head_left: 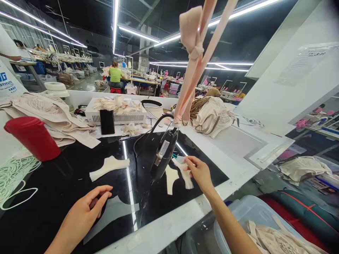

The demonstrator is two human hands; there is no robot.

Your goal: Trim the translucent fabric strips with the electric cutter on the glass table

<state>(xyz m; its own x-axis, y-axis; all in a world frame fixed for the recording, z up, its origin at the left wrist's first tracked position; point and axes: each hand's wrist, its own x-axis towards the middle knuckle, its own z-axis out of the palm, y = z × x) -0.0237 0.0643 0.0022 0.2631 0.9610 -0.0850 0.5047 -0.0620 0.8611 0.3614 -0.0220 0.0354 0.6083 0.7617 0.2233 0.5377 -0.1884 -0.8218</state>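
My left hand (88,208) hovers over the black work surface with its fingers curled and thumb near the fingertips; whether it pinches anything is hidden. Below it lies a translucent template (115,213). My right hand (198,171) has thumb and fingers closed on the upper edge of a white fabric piece (185,174). Just left of that lies a cream fabric piece (171,179). Another cream piece (109,167) rests beyond my left hand. Between the hands, a black handheld tool (164,155) with a cable hangs from pink straps (194,60).
A red cup (33,137) and pale green cord (19,178) are at the left. Behind stand a phone (107,122) and a white box (91,113) topped with fabric strips. Beige garments (212,114) lie at the back right. A plastic bin (251,208) stands below the table's right edge.
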